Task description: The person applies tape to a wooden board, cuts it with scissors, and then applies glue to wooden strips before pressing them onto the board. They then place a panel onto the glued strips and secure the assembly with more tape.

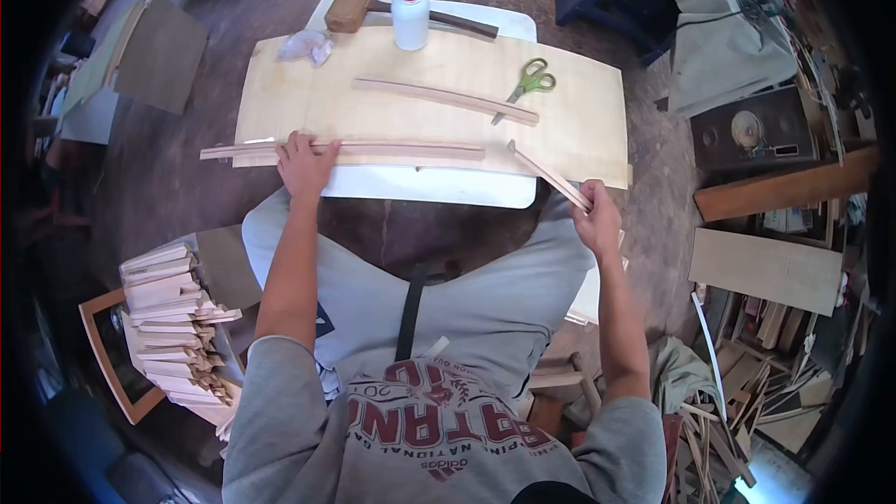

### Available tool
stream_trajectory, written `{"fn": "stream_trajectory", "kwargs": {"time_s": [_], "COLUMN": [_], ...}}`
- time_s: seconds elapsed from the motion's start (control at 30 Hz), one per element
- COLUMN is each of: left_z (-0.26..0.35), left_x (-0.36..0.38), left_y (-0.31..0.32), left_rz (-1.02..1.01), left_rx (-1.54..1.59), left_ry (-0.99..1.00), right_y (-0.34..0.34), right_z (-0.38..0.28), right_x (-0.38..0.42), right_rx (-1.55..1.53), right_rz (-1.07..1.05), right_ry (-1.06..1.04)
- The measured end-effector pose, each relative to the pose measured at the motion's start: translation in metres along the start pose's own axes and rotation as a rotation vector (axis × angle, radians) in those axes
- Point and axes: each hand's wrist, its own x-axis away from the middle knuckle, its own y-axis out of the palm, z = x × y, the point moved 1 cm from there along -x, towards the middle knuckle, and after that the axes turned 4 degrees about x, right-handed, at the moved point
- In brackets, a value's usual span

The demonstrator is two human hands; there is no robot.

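Observation:
My left hand rests on a long thin wooden strip along the near edge of a pale plywood board, its fingers bent over the wood. The strip's left end sticks out past the board. At the right near corner, my right hand is closed around one end of a shorter wooden strip, which slants up and left over the board. Another strip lies across the middle, its right end beside green-handled scissors.
Behind the strips stand a white bottle with a red cap, a mallet and a crumpled plastic bag. Stacked wood pieces sit at the lower left. A speaker and scrap wood are on the right.

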Motion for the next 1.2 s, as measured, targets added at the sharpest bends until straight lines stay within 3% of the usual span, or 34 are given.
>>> {"fn": "stream_trajectory", "kwargs": {"time_s": [0.1, 0.3, 0.43, 0.53, 0.6, 0.63, 0.7, 0.73, 0.87, 0.93, 1.07, 1.17, 1.2], "left_z": [0.006, 0.004, 0.003, 0.0, 0.001, 0.002, 0.002, 0.003, 0.005, 0.008, 0.01, 0.01, 0.007], "left_x": [-0.004, -0.007, -0.007, -0.009, -0.007, -0.006, -0.008, -0.01, -0.008, -0.009, -0.014, -0.017, -0.019], "left_y": [-0.007, -0.008, -0.008, -0.008, -0.006, -0.006, -0.008, -0.009, 0.003, 0.008, 0.006, 0.005, 0.008], "left_rz": [-0.024, -0.033, -0.028, -0.14, -0.046, 0.002, -0.128, -0.19, -0.054, -0.05, -0.119, -0.206, -0.216], "left_rx": [-0.018, -0.013, -0.006, 0.021, -0.01, -0.026, 0.005, 0.018, 0.147, 0.204, 0.269, 0.273, 0.273], "left_ry": [-0.002, 0.045, 0.053, -0.014, 0.028, 0.051, -0.034, -0.072, -0.166, -0.265, -0.226, -0.243, -0.259], "right_y": [0.012, -0.022, -0.028, -0.057, -0.078, -0.081, -0.093, -0.096, -0.105, -0.076, -0.008, 0.029, 0.035], "right_z": [0.019, -0.067, -0.064, -0.085, -0.102, -0.097, -0.075, -0.067, -0.087, -0.081, -0.061, -0.036, -0.036], "right_x": [-0.002, -0.008, -0.022, -0.022, -0.024, -0.028, -0.038, -0.043, -0.056, -0.066, -0.076, -0.079, -0.079], "right_rx": [-0.378, -1.05, -1.405, -1.584, -1.77, -1.664, -1.453, -1.193, -0.107, 0.012, 0.297, 0.405, 0.355], "right_rz": [-0.087, -0.085, -0.315, -0.399, -0.502, -0.482, -0.434, -0.322, -0.015, -0.096, -0.167, -0.168, -0.212], "right_ry": [0.057, 0.285, 0.198, 0.031, -0.151, -0.194, -0.274, -0.212, -0.307, -0.286, -0.401, -0.514, -0.442]}}
